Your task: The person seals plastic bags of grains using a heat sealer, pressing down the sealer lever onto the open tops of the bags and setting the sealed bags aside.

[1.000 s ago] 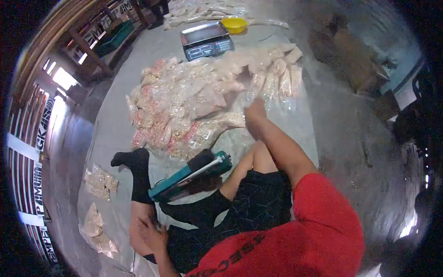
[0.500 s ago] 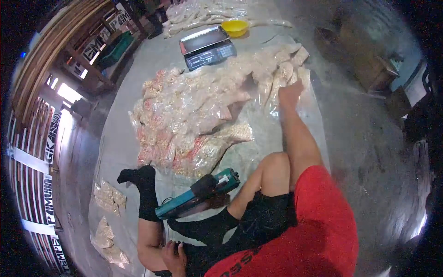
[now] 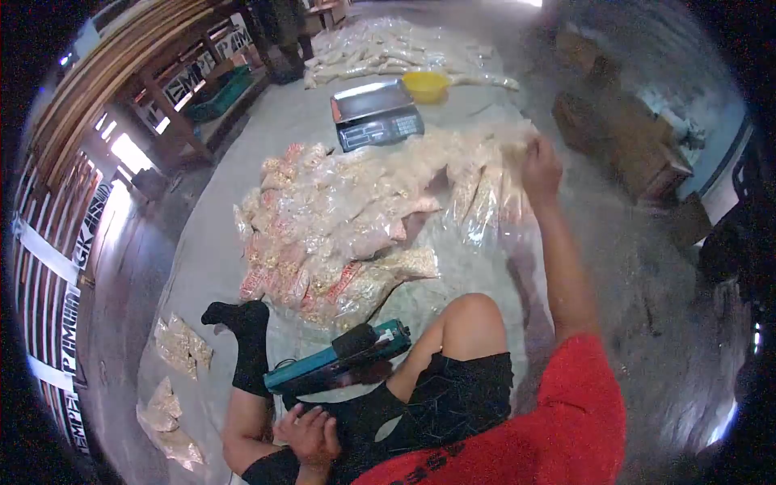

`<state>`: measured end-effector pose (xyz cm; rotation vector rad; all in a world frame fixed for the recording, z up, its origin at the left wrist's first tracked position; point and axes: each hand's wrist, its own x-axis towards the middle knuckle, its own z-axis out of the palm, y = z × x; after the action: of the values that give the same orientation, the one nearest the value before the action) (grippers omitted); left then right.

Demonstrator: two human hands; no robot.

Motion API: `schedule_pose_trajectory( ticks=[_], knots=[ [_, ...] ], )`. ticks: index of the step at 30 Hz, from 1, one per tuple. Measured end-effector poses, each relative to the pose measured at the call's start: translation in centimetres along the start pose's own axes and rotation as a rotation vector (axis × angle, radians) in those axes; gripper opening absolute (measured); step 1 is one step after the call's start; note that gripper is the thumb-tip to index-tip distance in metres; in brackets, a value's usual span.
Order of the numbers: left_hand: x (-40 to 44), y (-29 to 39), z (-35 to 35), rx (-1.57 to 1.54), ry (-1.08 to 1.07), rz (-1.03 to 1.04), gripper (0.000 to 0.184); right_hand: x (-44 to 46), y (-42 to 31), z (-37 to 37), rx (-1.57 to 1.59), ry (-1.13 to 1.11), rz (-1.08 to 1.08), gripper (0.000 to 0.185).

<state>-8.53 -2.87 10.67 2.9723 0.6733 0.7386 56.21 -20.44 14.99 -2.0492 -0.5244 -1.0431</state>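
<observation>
My right hand [image 3: 542,171] is raised at the right end of the spread of bags, its fingers closed on the edge of a clear plastic bag of pale beans [image 3: 514,153]. That bag is smeared by motion, so its outline is hard to make out. Just left of it lie more filled clear bags [image 3: 483,190]. My left hand [image 3: 310,436] rests by my folded leg, fingers apart and holding nothing. In front of my legs lies a teal bar-shaped heat sealer [image 3: 311,368] with a dark cover over part of it.
Many filled bags [image 3: 323,214], some red-printed, cover the sheet [image 3: 202,250]. Beyond them stand a digital scale [image 3: 376,117] and a yellow bowl [image 3: 425,84], with more bags [image 3: 380,48] behind. Small bags [image 3: 184,347] lie at left; a cardboard box [image 3: 655,166] sits right.
My right hand has lifted up and to the right from the bags, a bag in its fingers. My left hand's fingers have spread. The camera view has shifted slightly.
</observation>
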Motion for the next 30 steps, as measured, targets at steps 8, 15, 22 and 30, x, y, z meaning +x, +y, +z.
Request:
schedule_pose_trajectory(
  ticks=[8, 15, 22, 30],
  knots=[
    [6.6, 11.1, 1.1, -0.709, -0.063, 0.028, 0.068, -15.3, -25.7, -17.6, 0.718, -0.043, 0.289, 0.024],
    [-3.9, 5.4, -1.0, -1.133, -0.450, -0.431, 0.044, -31.5, -30.1, -24.3, 0.823, -1.230, 0.327, 0.036],
    [-7.0, 5.1, -1.6, -0.857, 0.289, -0.625, 0.027, -29.4, -32.6, -22.1, 0.967, -1.427, 0.175, 0.016],
    [-5.6, 4.4, -2.4, -1.027, 0.157, -0.724, 0.031, -29.9, -31.4, -21.8, 0.909, -1.472, 0.365, 0.016]
  ],
)
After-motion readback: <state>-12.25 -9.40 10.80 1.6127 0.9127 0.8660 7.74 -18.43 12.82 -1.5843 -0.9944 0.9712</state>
